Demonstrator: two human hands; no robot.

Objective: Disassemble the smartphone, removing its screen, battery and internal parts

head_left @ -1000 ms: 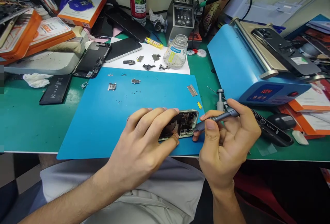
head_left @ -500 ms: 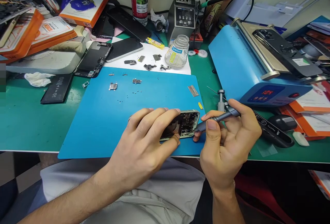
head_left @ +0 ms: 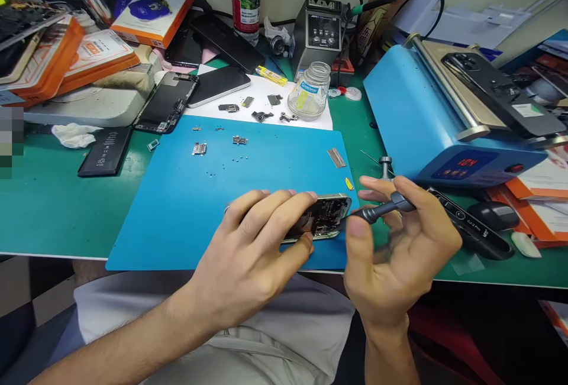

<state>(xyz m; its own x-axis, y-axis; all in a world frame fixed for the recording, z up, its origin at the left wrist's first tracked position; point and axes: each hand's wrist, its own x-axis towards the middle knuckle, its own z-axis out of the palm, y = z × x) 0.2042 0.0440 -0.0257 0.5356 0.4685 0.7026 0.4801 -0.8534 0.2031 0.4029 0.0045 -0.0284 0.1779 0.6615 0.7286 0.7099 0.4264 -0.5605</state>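
Note:
My left hand (head_left: pixel 260 243) grips an opened phone body (head_left: pixel 331 216) from above, tilted over the blue mat (head_left: pixel 168 213), its inner parts facing me. In my right hand (head_left: pixel 394 249) is a dark precision screwdriver (head_left: pixel 377 210); its tip meets the phone's right end, and the exact contact spot is hidden. The forefinger rests on the driver's cap, while the thumb lies along its shaft. Tiny screws (head_left: pixel 224 166), a small metal part (head_left: pixel 199 148) and another small part (head_left: pixel 240 140) lie on the mat. A grey strip (head_left: pixel 336 158) is near its right edge.
A blue heating machine (head_left: pixel 399 113) reading 104 stands right, bearing a phone (head_left: pixel 501 89). Behind the mat are a glass jar (head_left: pixel 309 92), a soldering station (head_left: pixel 317 36) and a water bottle (head_left: pixel 246 0). At left lie a battery (head_left: pixel 105 151) and a phone screen (head_left: pixel 164 104).
The view has shifted slightly, so everything sits a little to the right. My right thumb has slid along the screwdriver, and two fingers have straightened away from it. The left hand keeps its hold.

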